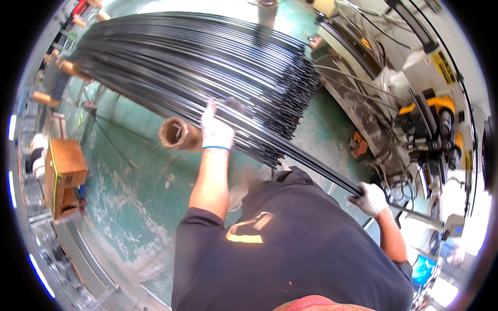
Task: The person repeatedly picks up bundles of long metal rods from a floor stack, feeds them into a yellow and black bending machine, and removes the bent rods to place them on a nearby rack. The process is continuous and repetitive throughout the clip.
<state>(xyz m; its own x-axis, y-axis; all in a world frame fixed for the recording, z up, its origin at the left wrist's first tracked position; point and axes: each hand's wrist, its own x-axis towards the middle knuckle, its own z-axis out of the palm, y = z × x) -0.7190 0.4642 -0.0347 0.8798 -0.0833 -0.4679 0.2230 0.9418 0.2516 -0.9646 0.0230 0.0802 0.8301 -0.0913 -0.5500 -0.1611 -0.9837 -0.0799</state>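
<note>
My left hand (pixel 217 130), in a white glove with a blue cuff, grips a few long black rods (pixel 311 165) partway along their length. Its thumb points up, and some of the fingers are hidden behind the rods. Over at the right, my right hand (pixel 372 200), also gloved in white, is closed round the same rods near their end. The rods slant across in front of my body, from upper left to lower right. Just beyond them lies a large stack of similar black rods (pixel 176 57), their ends bunched unevenly toward the right.
A brown cardboard-like tube (pixel 174 133) stands upright beside my left hand. Machinery with a dirty metal bed (pixel 358 111), loose cables and yellow-and-black tools (pixel 441 111) lines the right side. An orange-brown wooden cabinet (pixel 70 160) stands on the worn green floor (pixel 129 207) at left.
</note>
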